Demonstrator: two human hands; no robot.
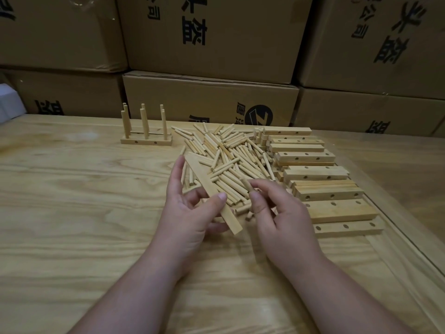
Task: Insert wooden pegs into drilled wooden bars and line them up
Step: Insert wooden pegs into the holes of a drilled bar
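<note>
My left hand (190, 213) grips a pale wooden bar (204, 182) that slants from upper left to lower right above the table. My right hand (277, 213) pinches one wooden peg (246, 184) between thumb and fingers, just right of the bar. Behind both hands lies a loose heap of pegs (228, 155). To the right, drilled bars (313, 174) are stacked in a rough column. At the far left stand bars with upright pegs fitted in them (145, 131), set one behind the other.
The work surface is a light wooden table (84, 213) with a raised edge strip (409, 237) along the right. Stacked cardboard boxes (212, 97) with printed characters form a wall behind the table. A white object (9, 102) shows at the far left edge.
</note>
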